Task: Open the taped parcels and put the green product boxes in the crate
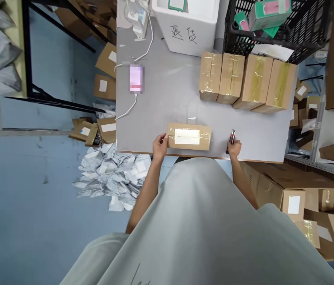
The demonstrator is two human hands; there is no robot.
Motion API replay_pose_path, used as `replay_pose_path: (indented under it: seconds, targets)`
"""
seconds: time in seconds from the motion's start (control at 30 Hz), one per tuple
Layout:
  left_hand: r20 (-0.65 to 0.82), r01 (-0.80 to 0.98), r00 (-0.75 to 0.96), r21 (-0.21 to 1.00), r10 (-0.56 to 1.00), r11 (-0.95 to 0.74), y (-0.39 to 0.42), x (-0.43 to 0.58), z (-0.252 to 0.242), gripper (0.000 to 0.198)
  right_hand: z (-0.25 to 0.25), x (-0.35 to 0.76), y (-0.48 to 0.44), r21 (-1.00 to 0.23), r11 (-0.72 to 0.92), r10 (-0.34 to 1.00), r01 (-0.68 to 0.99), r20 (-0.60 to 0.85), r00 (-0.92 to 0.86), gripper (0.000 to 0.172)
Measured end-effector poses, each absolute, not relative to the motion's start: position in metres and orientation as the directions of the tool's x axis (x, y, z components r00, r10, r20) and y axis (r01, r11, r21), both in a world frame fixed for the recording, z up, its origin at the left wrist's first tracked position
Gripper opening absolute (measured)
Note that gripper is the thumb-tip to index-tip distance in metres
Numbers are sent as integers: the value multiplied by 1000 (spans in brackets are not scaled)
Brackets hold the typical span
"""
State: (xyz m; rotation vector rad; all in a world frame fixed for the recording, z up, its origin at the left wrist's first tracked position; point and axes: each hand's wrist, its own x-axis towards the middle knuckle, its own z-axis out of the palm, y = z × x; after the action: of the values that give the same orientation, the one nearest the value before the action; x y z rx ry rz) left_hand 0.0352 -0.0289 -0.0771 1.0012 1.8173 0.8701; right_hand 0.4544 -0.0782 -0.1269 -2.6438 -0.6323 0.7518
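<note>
A taped cardboard box [189,146] with a white label lies near the front edge of the grey table [167,95]. My left hand [160,147] grips the box's left end, thumb and fingers closed at its corner. Over to the right, my right hand [234,148] is closed around a box cutter [231,137] with a red and black handle, its tip pointing away from me. A gap of bare table lies between the cutter and the box. Whether the blade is out is too small to tell.
Several taped cartons [232,77] stand in a row at the back right, before a black crate [276,35]. A white bin [186,29] stands behind. At left lie a phone [136,78] and its cable; grey mailing bags [113,174] heap on the floor.
</note>
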Motion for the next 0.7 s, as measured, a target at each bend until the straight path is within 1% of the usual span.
replay_pose_path:
  seconds: [0.07,0.1,0.17,0.23,0.3,0.37,0.43,0.57,0.7]
  targets:
    - [-345,296,-303,852,888,432,-30,34,-78,49,-128,456,-79,-442,-832,522,336,-419,743,34]
    - [-346,299,-298,851,889,431,-31,34,-78,51,-127,456,-79,-479,-813,544,331,-421,726,33]
    - [-350,297,-288,852,891,431,-31,32,-80,55,-122,451,-80,-600,-749,600,282,-434,672,34]
    - [-348,287,-266,862,899,419,-31,31,-81,58,-114,440,-80,-735,-657,664,167,-460,590,40]
    - [-346,276,-232,873,909,402,-29,30,-83,61,-103,421,-80,-822,-569,719,17,-488,495,48]
    - [-351,271,-200,877,915,396,-25,30,-82,63,-91,398,-79,-855,-504,756,-118,-504,417,53]
    - [-365,269,-154,879,918,394,-18,29,-80,63,-80,376,-77,-865,-465,771,-189,-500,395,56]
    - [-382,212,7,904,924,372,-4,15,-72,63,-64,342,-67,-880,-444,758,-170,-470,452,57]
    - [-376,135,80,922,923,364,11,-14,-72,68,-55,318,-53,-890,-445,773,-102,-439,457,61]
